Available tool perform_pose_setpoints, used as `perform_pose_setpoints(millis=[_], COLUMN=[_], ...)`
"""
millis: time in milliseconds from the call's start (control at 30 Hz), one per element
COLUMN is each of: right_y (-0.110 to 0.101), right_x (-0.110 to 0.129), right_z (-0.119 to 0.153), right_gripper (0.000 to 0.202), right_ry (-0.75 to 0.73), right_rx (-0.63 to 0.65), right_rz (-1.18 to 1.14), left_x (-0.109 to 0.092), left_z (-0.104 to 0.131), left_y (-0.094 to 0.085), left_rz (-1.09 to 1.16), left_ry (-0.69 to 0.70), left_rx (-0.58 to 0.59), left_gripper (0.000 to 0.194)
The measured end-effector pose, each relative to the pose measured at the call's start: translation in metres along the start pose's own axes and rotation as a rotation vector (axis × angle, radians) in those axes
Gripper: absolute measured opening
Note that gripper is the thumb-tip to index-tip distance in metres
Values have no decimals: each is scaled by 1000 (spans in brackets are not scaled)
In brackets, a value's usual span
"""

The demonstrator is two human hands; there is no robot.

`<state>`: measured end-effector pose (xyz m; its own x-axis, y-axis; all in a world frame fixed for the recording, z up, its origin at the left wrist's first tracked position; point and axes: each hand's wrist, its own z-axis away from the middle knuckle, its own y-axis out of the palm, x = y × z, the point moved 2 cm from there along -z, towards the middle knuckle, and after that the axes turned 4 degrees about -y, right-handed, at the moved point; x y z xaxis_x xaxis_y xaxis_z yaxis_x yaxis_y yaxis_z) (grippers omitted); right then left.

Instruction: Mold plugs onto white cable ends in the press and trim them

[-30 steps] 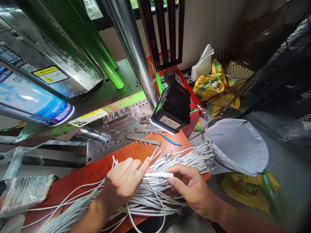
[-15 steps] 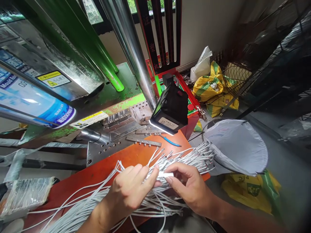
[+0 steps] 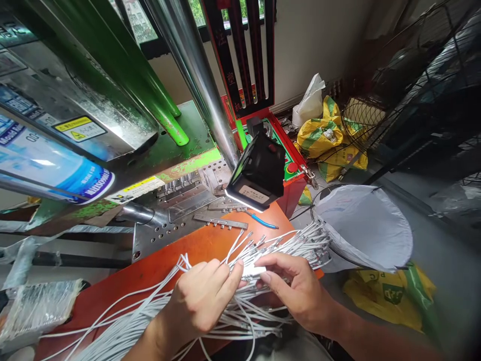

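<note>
Vertically reads "注塑机" on black slotted panel point(image 3: 230, 77); reads "Mould" on blue can point(image 3: 45, 163). Pinches smooth end of white connector point(image 3: 254, 272) in half-curled right hand point(image 3: 300, 291); clasps ribbed end in left hand point(image 3: 206, 296), above white cables point(image 3: 289, 246) on orange tabletop point(image 3: 221, 240). Unlike earlier, shows left index finger lowered.

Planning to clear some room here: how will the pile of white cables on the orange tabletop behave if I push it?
The white cables will probably flex rather than move as one block, since many already curve loosely. Their plug ends may snag each other, being crossed and crowded. Rolling on the orange tabletop seems unlikely for such long, tangled strands.
</note>
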<state>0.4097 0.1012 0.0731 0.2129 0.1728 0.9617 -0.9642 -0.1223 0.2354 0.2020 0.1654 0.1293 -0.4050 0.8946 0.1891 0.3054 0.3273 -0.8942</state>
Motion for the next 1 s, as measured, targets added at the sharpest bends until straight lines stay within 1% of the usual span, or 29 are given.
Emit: perform_pose_setpoints(millis=[167, 333, 467, 667, 833, 1000], right_y=[-3, -7, -11, -11, -9, -9], right_x=[4, 5, 4, 4, 3, 6], right_z=[0, -5, -11, -14, -14, -15], right_gripper=[27, 30, 34, 41, 40, 39], right_ry=[-25, -15, 0, 14, 11, 10], right_rx=[2, 3, -36, -34, -10, 31], right_rz=[66, -25, -76, -93, -100, -136], left_x=[1, 3, 4, 2, 1, 1], left_z=[1, 13, 17, 18, 19, 20], left_y=[-3, -2, -1, -3, -4, -5], left_rz=[20, 78, 97, 130, 127, 132], left_ry=[9, -2, -21, -53, -66, -65], left_rx=[-16, 12, -18, -67, -88, -72], left_gripper=[31, 38, 43, 38, 35, 36])
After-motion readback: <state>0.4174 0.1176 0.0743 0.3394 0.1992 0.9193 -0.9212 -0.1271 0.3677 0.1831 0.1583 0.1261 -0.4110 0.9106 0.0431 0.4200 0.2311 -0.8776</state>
